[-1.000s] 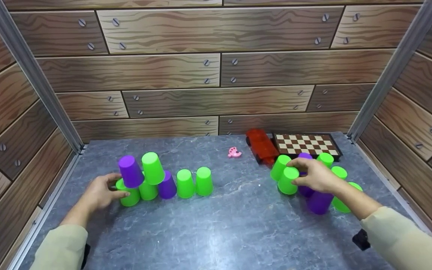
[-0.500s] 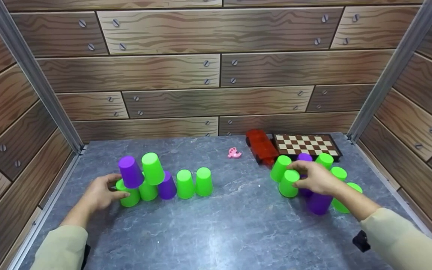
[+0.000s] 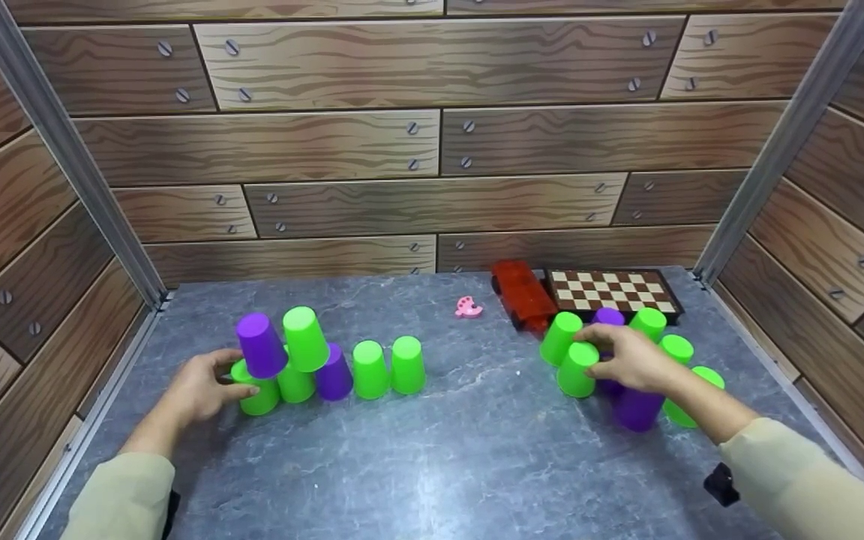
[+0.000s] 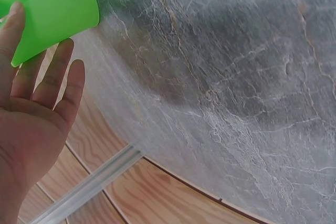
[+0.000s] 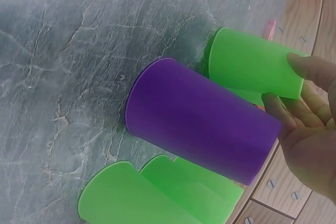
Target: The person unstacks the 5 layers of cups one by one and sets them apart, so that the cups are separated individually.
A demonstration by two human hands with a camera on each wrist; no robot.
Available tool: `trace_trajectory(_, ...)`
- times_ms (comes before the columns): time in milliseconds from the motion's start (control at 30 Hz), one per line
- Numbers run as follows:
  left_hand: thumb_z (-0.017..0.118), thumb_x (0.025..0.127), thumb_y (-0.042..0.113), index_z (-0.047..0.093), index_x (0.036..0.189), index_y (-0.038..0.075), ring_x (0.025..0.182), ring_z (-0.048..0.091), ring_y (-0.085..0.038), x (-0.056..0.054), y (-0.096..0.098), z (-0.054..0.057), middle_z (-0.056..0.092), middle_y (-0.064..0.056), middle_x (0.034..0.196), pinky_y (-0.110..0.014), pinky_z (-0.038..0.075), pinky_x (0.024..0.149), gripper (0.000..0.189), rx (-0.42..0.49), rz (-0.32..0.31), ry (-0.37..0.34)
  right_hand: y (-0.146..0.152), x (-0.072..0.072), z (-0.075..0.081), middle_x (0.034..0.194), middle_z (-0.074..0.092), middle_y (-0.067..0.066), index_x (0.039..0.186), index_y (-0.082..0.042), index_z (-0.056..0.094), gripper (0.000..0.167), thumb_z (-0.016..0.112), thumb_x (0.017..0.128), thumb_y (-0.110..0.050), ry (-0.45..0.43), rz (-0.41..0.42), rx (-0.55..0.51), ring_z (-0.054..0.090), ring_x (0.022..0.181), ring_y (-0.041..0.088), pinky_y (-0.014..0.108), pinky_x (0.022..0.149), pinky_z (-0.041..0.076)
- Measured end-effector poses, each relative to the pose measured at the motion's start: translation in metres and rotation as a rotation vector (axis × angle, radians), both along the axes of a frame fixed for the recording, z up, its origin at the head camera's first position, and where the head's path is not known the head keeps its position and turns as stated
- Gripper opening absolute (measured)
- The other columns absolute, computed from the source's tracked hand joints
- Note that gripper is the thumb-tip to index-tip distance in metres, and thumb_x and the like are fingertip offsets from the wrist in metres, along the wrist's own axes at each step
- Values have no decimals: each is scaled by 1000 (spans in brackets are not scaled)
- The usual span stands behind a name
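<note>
My left hand (image 3: 199, 388) holds the leftmost green cup (image 3: 259, 395) of an upside-down row, thumb in front and fingers behind. In the left wrist view, the thumb lies on the green cup (image 4: 65, 14). A purple cup (image 3: 261, 346) and a green cup (image 3: 305, 337) form a second level on that row, over its left part. At right, my right hand (image 3: 631, 358) pinches an upside-down green cup (image 3: 577, 373) near its top end, as the right wrist view confirms on the green cup (image 5: 252, 64). Close beside it stands a purple cup (image 5: 199, 121).
The row continues right with a purple cup (image 3: 335, 375) and two green ones. Around my right hand stand several cups, including a green cup (image 3: 561, 337). Behind them lie a red toy car (image 3: 523, 294) and a chessboard (image 3: 612, 289). A pink toy (image 3: 468, 307) lies mid-back.
The green cup in my right hand has come down slightly, mostly between the two earlier frames. My left hand and the stacked cups have stayed put.
</note>
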State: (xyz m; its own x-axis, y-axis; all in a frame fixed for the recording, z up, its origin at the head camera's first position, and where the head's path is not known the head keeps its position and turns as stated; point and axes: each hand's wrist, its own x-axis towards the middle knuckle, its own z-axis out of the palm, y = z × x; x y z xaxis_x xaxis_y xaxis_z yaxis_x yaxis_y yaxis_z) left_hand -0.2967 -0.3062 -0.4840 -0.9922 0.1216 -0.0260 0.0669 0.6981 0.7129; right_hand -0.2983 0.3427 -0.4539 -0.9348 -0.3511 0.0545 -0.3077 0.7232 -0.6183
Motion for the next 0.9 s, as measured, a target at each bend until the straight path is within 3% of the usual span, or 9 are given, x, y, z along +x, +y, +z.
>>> trace_trajectory(533,89,88,15,56,142,-13,124,63,-51,2,1,-1,63,-33,137,-58,55,103,69,20,-6,10,2,3,5,133,68,26,135,7,64,50,80,88,3,18,-6,-19,63,125,47,60,106,52)
trace_trajectory(700,89,88,15,57,141,-13,124,63,-51,2,1,-1,64,-33,136,-59,55,103,68,19,-9,11,2,4,21,135,66,28,138,9,60,50,77,90,4,11,-13,-31,61,128,48,61,108,51)
trace_trajectory(900,89,88,15,57,141,-12,122,64,-51,1,0,0,64,-33,135,-58,56,101,67,18,-20,13,-10,5,49,139,64,26,141,2,61,52,77,92,1,51,-19,-12,61,130,47,59,107,52)
